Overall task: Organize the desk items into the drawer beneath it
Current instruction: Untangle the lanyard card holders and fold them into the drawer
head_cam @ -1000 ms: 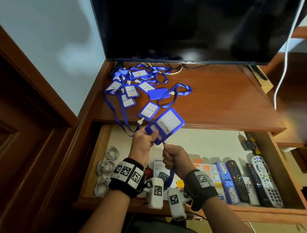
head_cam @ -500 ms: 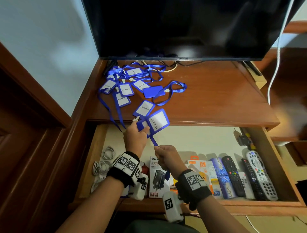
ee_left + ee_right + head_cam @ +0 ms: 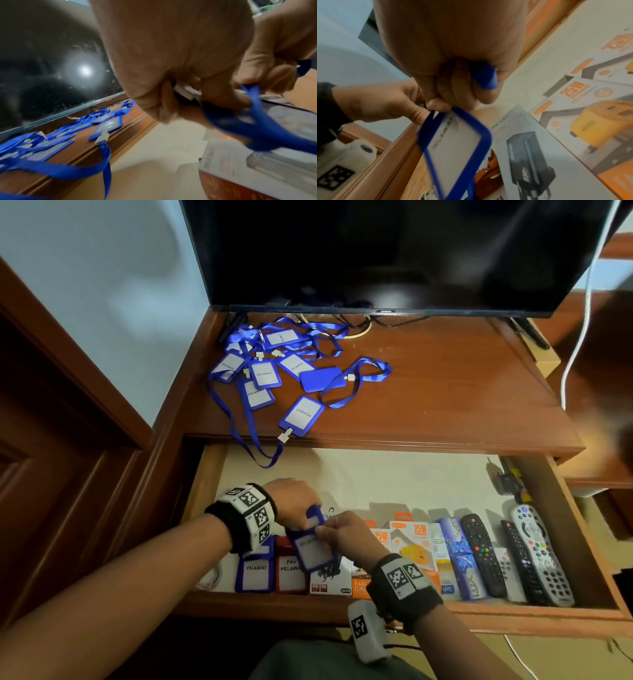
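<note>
A: Nearest first. Both hands over the front-left part of the open drawer (image 3: 582, 546). Right hand (image 3: 346, 534) curled tight; thumb and fingers pinch the top edge of a blue badge holder (image 3: 313, 553), and a fold of its blue lanyard (image 3: 486, 79) shows out of the fist.

B: And the left?

A: Left hand (image 3: 294, 503) just beside it, fingers curled round the white clip (image 3: 184, 90) and the lanyard where it joins the holder. The holder hangs tilted below both sets of fingertips, above the boxes, not lying flat.

B: Under it?

A: 2 holders lie flat at the drawer's front edge, 1 blue (image 3: 255, 573), 1 red (image 3: 291, 571), both printed PELAWAT. To the right, charger boxes (image 3: 416, 546) marked 25W, then remote controls (image 3: 531, 556) side by side.

B: Farther back?

A: Desk top (image 3: 445, 392), left part: a heap of blue badge holders and lanyards (image 3: 274, 371). 1 lanyard loop (image 3: 263, 457) droops over the desk edge into the drawer opening. Behind the heap, a dark TV screen (image 3: 376, 251); a white cable (image 3: 579, 337) runs down at right.
</note>
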